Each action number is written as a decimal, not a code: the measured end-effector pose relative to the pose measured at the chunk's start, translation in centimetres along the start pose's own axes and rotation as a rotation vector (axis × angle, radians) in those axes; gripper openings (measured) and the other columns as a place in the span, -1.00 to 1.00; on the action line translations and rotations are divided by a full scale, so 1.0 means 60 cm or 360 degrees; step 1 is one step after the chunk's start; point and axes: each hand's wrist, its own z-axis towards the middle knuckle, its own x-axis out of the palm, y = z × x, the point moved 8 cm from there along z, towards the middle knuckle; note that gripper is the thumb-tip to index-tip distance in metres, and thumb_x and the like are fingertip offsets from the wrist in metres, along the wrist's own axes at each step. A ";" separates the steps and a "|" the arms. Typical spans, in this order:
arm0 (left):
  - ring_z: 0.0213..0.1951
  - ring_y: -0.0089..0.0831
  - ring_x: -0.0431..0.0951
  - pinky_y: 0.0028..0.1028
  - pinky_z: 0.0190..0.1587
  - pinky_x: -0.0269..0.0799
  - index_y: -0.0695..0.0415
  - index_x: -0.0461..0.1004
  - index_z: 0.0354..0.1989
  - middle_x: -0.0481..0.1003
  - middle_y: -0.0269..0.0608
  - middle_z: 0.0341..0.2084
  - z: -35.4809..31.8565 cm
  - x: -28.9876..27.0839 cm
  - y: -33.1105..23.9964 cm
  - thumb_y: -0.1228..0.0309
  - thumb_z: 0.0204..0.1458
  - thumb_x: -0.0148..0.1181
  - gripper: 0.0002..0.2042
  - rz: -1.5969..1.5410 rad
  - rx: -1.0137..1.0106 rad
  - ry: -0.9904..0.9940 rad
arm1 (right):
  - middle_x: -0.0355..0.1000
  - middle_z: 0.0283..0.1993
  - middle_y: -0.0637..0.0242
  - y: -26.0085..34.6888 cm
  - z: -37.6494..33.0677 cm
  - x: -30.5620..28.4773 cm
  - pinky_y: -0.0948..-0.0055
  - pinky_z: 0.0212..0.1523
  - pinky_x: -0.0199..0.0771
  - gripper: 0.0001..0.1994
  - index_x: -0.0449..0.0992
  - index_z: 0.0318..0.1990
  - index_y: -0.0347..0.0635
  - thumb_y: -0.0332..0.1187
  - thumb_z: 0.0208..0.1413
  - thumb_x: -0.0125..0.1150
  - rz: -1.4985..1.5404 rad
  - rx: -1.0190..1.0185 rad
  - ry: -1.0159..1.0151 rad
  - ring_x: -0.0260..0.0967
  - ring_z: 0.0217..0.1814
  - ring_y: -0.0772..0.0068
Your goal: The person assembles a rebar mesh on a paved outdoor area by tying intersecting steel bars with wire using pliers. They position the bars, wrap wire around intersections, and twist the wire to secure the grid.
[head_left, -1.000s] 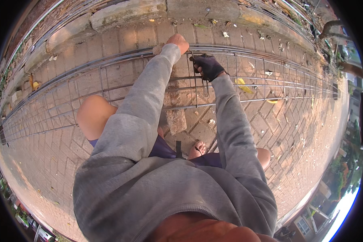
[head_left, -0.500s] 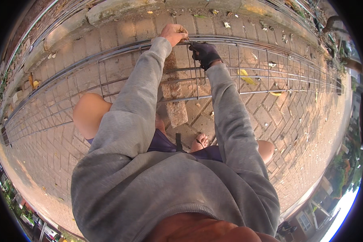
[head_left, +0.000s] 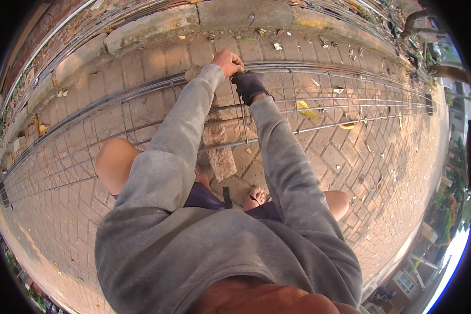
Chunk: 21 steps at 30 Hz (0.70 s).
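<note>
Steel rebar cage [head_left: 225,108]: long bars with thin stirrups, lying crosswise in front of the squatting person, its ends curving off left and right (fisheye bend, so straightness of the bars not to be judged)

Far bars [head_left: 298,66]: close-set bundle along the cage's far side; both hands are at this line

Left hand [head_left: 228,63]: bare, fingers curled with the tips drawn close together at the far bars; whether they pinch a wire or only rest against steel, cannot tell

Right hand [head_left: 250,86]: dark glove, just beside the left fingertips, fingers bent inward; the palm is hidden, so cannot tell whether anything is held

Stirrup [head_left: 245,125]: runs from near the glove toward the near bar, a useful reference for keeping the joint square

Reddish block [head_left: 221,161]: under the cage and jutting out on the person's side; probably lifts the bars off the brick paving [head_left: 350,152], worth keeping seated while pressing down

Technique at the far bars: judged as close two-handed work on a small joint; best for the bare fingers to steady the crossing while the gloved hand applies force in short, even turns, wrist low

Caution: bare fingertips sit very near the glove; a slip could nip or scratch them, so better to keep them clear of any turning point

Yellow leaf [head_left: 309,111]: among the bars right of the glove, out of the working spot
</note>
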 end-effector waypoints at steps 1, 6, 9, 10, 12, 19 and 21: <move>-0.35 -0.29 0.66 -0.33 -0.18 0.52 0.18 0.71 -0.30 0.66 -0.09 -0.44 -0.002 0.001 0.000 0.37 -0.03 0.38 -0.82 0.0034 0.0075 -0.0007 | 0.68 -0.24 0.38 0.024 -0.001 -0.002 0.35 -0.18 0.60 -0.83 0.70 -0.17 0.09 -0.25 0.06 0.41 -0.0712 -0.0222 -0.0034 0.64 -0.20 0.45; -0.27 0.00 0.65 -0.11 -0.13 0.51 0.21 0.67 -0.32 0.63 0.13 -0.38 0.013 0.036 0.023 0.13 0.07 0.15 -0.64 0.0380 0.0207 0.0242 | 0.68 -0.17 0.27 0.056 -0.027 -0.026 0.20 -0.12 0.58 -0.80 0.71 -0.13 0.12 -0.23 0.15 0.23 -0.0822 -0.0170 0.0180 0.65 -0.07 0.19; -0.23 0.06 0.63 -0.04 -0.10 0.48 0.23 0.65 -0.33 0.61 0.17 -0.36 0.021 0.048 0.023 0.06 0.10 0.09 -0.57 0.0504 0.0399 0.0168 | 0.68 -0.13 0.37 0.083 -0.041 -0.047 0.26 -0.07 0.59 -0.82 0.72 -0.13 0.19 -0.19 0.13 0.31 -0.1065 -0.0175 0.0148 0.65 -0.02 0.29; -0.19 0.06 0.63 -0.04 -0.08 0.48 0.22 0.66 -0.34 0.61 0.15 -0.33 0.020 0.055 0.019 0.05 0.11 0.08 -0.56 0.0601 0.0467 0.0211 | 0.69 -0.11 0.43 0.084 -0.043 -0.050 0.30 -0.04 0.60 -0.81 0.72 -0.11 0.24 -0.18 0.12 0.35 -0.1094 -0.0121 0.0172 0.65 0.01 0.34; -0.15 0.04 0.61 -0.07 -0.07 0.48 0.19 0.65 -0.33 0.61 0.09 -0.30 0.007 0.046 0.005 0.10 0.10 0.13 -0.63 0.0728 0.0494 0.0053 | 0.68 -0.11 0.41 0.085 -0.042 -0.052 0.29 -0.05 0.60 -0.81 0.72 -0.11 0.23 -0.20 0.12 0.35 -0.1082 -0.0059 0.0213 0.64 0.02 0.30; -0.05 -0.04 0.57 -0.13 0.01 0.50 0.08 0.61 -0.27 0.60 -0.03 -0.13 -0.206 0.005 -0.039 0.50 -0.01 0.30 -0.87 0.0247 -0.0414 -0.1257 | 0.64 0.03 0.27 0.074 -0.027 -0.051 0.18 0.01 0.61 -0.74 0.66 0.01 0.13 -0.25 0.17 0.28 -0.0859 -0.0159 0.0125 0.61 0.08 0.09; -0.03 -0.02 0.58 -0.13 0.02 0.53 0.09 0.62 -0.24 0.61 -0.03 -0.14 -0.211 0.045 -0.043 0.49 0.03 0.28 -0.88 0.0509 -0.0559 -0.0926 | 0.64 0.03 0.25 0.069 -0.020 -0.051 0.17 0.04 0.61 -0.73 0.65 0.02 0.14 -0.22 0.17 0.27 -0.0838 -0.0147 0.0117 0.61 0.08 0.07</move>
